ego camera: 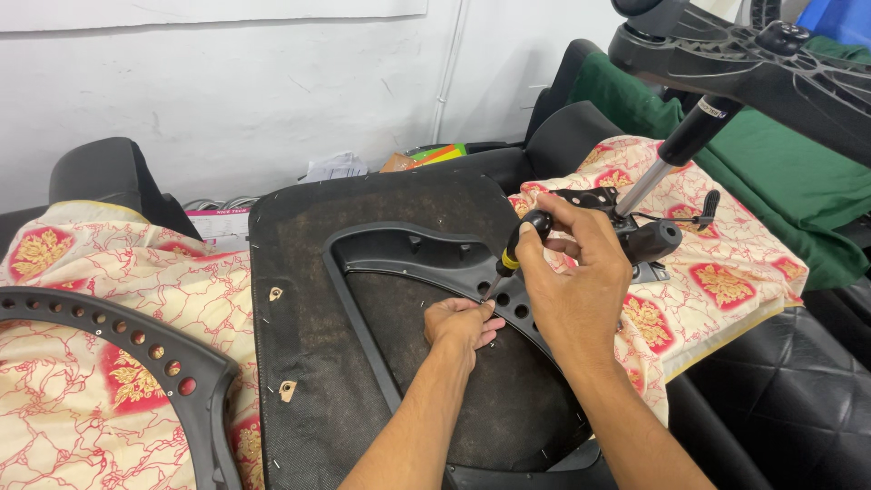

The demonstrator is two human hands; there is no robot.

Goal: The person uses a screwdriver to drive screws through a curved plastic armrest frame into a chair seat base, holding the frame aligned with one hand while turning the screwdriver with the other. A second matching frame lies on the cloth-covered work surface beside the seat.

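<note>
I note a screwdriver [520,240] with a black handle and a yellow collar, tilted steeply with its handle up and to the right and its tip down on the perforated right rail of a black plastic frame [381,249]. The frame is a curved, open bracket lying flat on the dark fabric underside of an upturned seat pad [299,272] at the centre of the scene. The pad itself is a rounded rectangle, black-edged, dotted with small staples along its rim, resting on patterned cream-and-red cloth.
</note>
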